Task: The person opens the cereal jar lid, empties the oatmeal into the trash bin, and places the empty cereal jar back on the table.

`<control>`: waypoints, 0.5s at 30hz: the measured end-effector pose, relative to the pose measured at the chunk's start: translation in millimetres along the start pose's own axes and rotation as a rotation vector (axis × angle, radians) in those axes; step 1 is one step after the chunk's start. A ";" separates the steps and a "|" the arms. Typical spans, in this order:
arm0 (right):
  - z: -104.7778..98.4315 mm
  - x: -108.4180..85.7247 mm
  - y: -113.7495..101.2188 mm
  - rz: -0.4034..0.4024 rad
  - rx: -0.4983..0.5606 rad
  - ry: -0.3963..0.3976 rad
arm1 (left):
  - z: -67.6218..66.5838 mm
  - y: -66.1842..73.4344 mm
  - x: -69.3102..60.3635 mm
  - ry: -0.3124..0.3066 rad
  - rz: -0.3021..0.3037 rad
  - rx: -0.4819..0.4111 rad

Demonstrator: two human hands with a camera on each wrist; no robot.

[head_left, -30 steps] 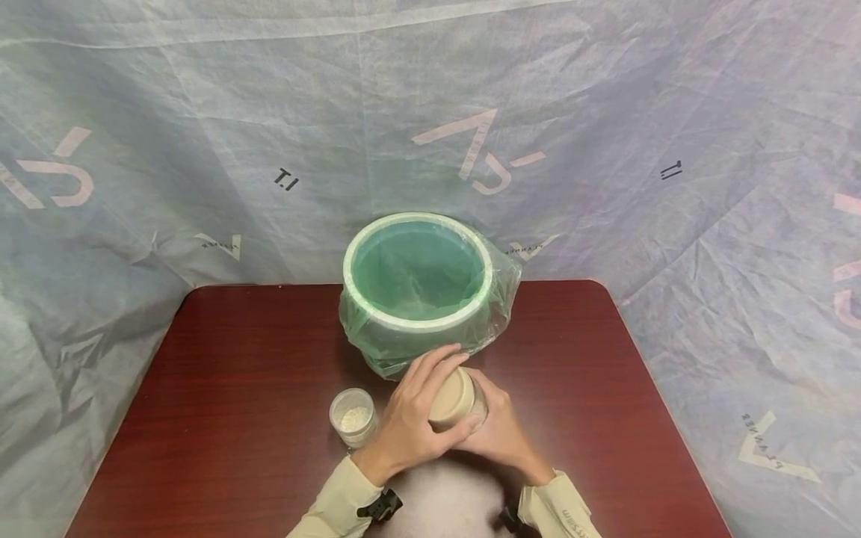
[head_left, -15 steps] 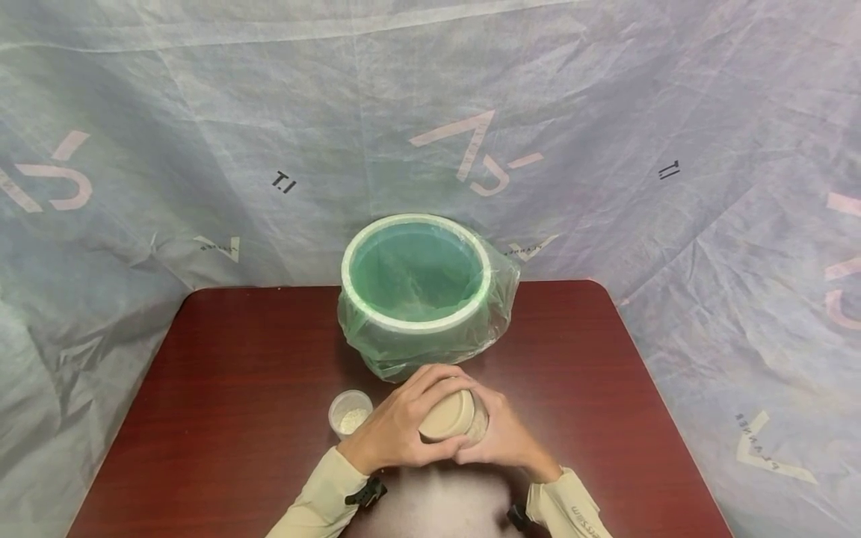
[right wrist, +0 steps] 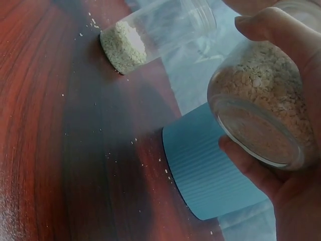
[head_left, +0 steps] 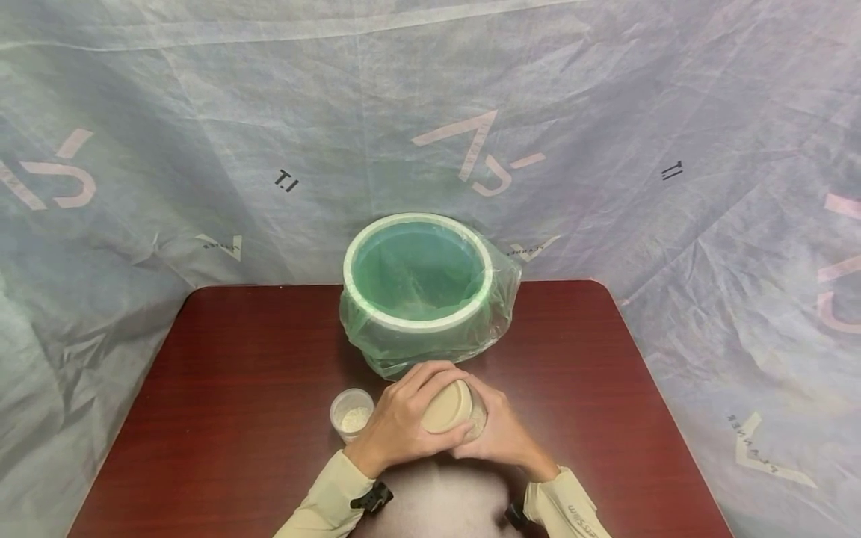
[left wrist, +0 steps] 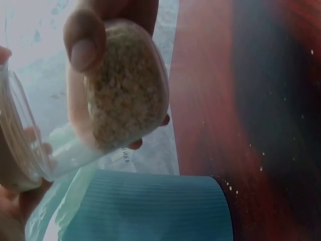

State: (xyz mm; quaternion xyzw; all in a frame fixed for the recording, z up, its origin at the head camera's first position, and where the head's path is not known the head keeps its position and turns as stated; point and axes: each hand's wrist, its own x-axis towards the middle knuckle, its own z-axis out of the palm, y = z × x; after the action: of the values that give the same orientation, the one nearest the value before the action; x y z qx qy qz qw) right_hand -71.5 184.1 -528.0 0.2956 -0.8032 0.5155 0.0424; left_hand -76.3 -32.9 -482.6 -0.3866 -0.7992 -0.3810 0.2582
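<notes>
A clear jar of pale flakes [right wrist: 261, 75], with a beige lid [head_left: 449, 407] on it, is held tilted above the table in front of the bin. My left hand [head_left: 397, 424] grips the lid, fingers over its far side and thumb along the near side. Round the jar's body curls my right hand [head_left: 503, 433]; in the left wrist view its thumb presses the side wall. To the left, a lidless clear jar [head_left: 351, 411] stands on the table, flakes in its bottom. My left forearm is just beside it.
A teal ribbed bin [left wrist: 150, 206] stands behind the hands, its white rim [head_left: 413, 326] holding a green plastic bag [head_left: 403, 351] that hangs outside. Loose flakes [right wrist: 166, 171] dot the red-brown table [head_left: 255, 359]. A grey cloth [head_left: 323, 112] hangs behind and at both sides.
Both hands and the jar dipped slightly toward the person, then rose a little. The left hand's fingers, more extended before, now curl round the lid, whose tilt has changed. The bin stays put.
</notes>
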 end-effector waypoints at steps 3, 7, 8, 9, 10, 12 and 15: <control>0.6 0.6 -1.0 0.005 -0.014 0.004 | 1.9 2.3 -0.1 0.047 -0.014 0.037; 1.8 1.7 -1.9 0.000 -0.048 0.025 | 4.4 5.9 0.6 0.094 -0.033 0.077; 2.1 1.8 -2.2 0.002 -0.054 0.032 | 4.8 6.9 0.8 0.100 -0.043 0.086; 2.4 2.0 -2.5 0.005 -0.059 0.041 | 5.1 7.9 1.2 0.105 -0.057 0.095; 2.7 2.2 -2.5 0.002 -0.067 0.050 | 5.4 8.9 1.6 0.109 -0.070 0.103; 3.1 2.3 -2.8 0.004 -0.076 0.065 | 5.8 11.1 2.6 0.119 -0.094 0.119; 4.2 2.6 -2.5 0.004 -0.081 0.085 | 6.7 13.4 3.9 0.136 -0.125 0.128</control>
State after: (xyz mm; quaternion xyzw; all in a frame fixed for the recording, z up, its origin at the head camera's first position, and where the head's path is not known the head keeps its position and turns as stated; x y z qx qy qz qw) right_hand -71.4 178.7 -527.0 0.2698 -0.8215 0.4946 0.0876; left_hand -68.3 -20.3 -478.3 -0.2923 -0.8250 -0.3699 0.3117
